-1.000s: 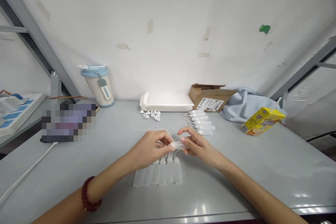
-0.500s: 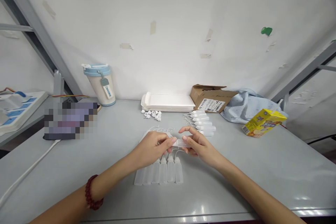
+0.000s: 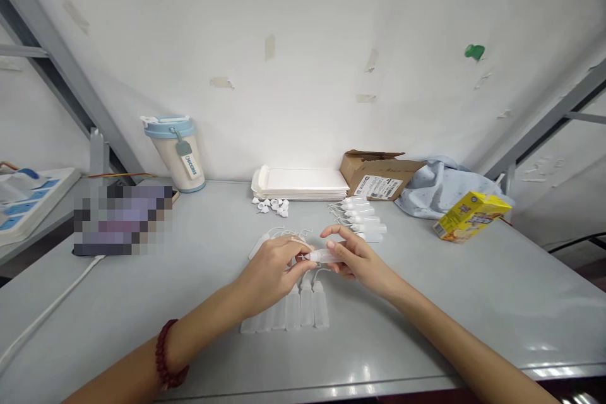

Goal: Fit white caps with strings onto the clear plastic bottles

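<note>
A small translucent squeeze bottle [image 3: 326,256] lies sideways between my hands above the table. My right hand [image 3: 356,259] grips its body, with the index finger raised. My left hand [image 3: 277,268] curls its fingers and thumb around the white neck and thin tip; its fingers partly hide that end. Below the hands stretches a row of similar bottles [image 3: 307,309] with thin cap straps, lying side by side and partly covered by my left hand. Behind my hands, more bottles [image 3: 369,219] lie in a group at the right. Several loose white caps [image 3: 272,206] lie behind my left hand.
Along the wall are a stack of white trays or boxes [image 3: 303,184], an open cardboard box [image 3: 379,177] and a light blue cloth [image 3: 433,186]. A yellow carton [image 3: 471,218] stands tilted at right. On the left are a tumbler [image 3: 177,154], a blurred phone [image 3: 125,218] and a power strip [image 3: 35,202].
My left thumb and fingers have shifted slightly left along the bottle, showing more of its neck and tip. My right hand keeps its grip. The camera view has shifted a little.
</note>
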Demonstrator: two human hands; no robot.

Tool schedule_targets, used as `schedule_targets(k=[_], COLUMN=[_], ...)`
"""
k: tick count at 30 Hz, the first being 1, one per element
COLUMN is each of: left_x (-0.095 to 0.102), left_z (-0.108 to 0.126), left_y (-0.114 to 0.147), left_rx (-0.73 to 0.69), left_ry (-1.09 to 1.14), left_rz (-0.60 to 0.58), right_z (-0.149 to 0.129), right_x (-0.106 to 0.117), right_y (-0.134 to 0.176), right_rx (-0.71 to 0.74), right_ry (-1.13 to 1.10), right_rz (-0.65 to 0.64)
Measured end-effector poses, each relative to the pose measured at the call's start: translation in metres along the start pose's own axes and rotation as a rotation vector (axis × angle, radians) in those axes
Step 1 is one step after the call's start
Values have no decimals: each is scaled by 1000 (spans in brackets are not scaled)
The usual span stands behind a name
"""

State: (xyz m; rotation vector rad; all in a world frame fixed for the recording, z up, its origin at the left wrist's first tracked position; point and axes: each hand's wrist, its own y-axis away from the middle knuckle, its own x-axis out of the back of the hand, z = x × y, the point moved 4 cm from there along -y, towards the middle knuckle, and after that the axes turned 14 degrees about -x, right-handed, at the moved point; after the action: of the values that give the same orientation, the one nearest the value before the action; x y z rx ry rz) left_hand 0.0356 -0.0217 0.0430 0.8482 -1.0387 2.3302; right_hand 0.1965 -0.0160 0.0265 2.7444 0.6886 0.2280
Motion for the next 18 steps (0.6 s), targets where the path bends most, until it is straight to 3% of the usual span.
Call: schedule_targets(k=[3, 8, 14, 18], left_x=[0, 2, -3, -5], left_z=[0, 2, 2, -5], left_y=[0, -4, -4, -1], left_rx=[-18, 134, 167, 291], left_ry=[-10, 150, 201, 337], left_rz=[26, 17, -52, -32], right_z=[0, -2, -2, -4], right_x=[1, -2, -7, -8], right_y=[0, 2, 5, 8], right_rx=[-3, 19, 108, 170], right_ry=[-4, 36, 123, 253], right_rz=[10, 34, 102, 174])
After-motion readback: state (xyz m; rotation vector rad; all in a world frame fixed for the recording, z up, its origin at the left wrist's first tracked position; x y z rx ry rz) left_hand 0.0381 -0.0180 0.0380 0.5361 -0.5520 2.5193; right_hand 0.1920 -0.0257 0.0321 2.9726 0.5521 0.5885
